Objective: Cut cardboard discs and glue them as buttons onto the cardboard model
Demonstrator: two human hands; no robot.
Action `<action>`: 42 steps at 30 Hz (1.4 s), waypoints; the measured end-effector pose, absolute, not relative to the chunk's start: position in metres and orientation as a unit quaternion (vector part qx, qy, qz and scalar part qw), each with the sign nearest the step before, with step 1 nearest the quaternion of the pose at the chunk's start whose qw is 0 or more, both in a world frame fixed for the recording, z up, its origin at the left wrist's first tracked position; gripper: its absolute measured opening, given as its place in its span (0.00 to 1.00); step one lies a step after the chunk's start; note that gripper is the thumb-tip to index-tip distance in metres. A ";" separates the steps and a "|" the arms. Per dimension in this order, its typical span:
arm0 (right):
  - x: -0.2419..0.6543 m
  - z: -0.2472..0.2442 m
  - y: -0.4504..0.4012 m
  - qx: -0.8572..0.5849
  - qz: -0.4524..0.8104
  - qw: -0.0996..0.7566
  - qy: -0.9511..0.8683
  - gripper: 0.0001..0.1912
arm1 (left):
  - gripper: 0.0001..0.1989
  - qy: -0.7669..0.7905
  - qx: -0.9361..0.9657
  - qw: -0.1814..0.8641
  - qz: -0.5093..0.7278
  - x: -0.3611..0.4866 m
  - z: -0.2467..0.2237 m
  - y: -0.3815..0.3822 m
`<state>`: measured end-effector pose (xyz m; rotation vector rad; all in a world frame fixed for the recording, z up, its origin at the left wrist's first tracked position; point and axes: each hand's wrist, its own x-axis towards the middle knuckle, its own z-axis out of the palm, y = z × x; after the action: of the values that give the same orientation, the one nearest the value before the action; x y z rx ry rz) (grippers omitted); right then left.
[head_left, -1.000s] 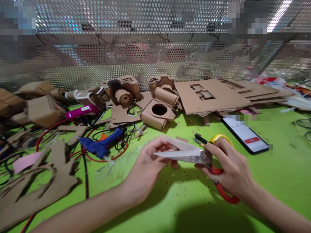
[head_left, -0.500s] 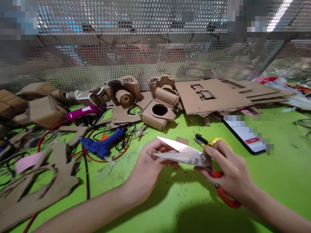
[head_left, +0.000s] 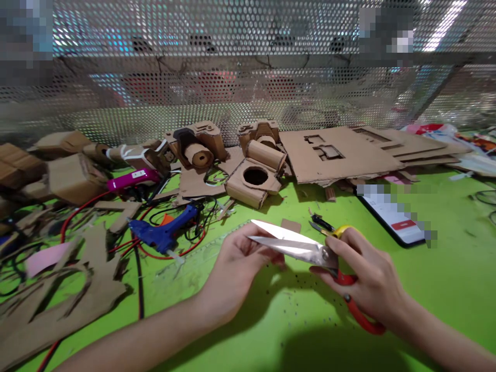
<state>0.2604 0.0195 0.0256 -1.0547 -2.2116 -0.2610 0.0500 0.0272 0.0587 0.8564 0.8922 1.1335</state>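
"Head view: what does your right hand (head_left: 366,268) have?"

"I grip the scissors (head_left: 300,249) with it, fingers clamped around the red handles. The blades stand slightly parted and run across toward my left hand (head_left: 240,266)."

"And that left one?"

"Its fingers curl at the blade tips. I can't tell whether they pinch anything; the blades hide part of them. My hands are apart, the scissors between them, above the green table (head_left: 310,341)."

"What lies around them?"

"Just beyond the blades I see a small cardboard piece (head_left: 291,225). Left of my left hand is a blue glue gun (head_left: 163,233); straight beyond that hand, a cardboard box with a round hole (head_left: 244,195). Past my right hand, off to its right, lies a phone (head_left: 387,214)."
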 end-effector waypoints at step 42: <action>0.259 0.021 0.022 -0.420 -0.060 0.293 -0.857 0.19 | 0.07 0.401 0.409 0.662 0.483 0.053 0.061 0.026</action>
<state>0.2589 0.0220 0.0211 -1.1199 -2.2817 -0.1604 0.0531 0.0263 0.0611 0.9241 0.9066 1.0920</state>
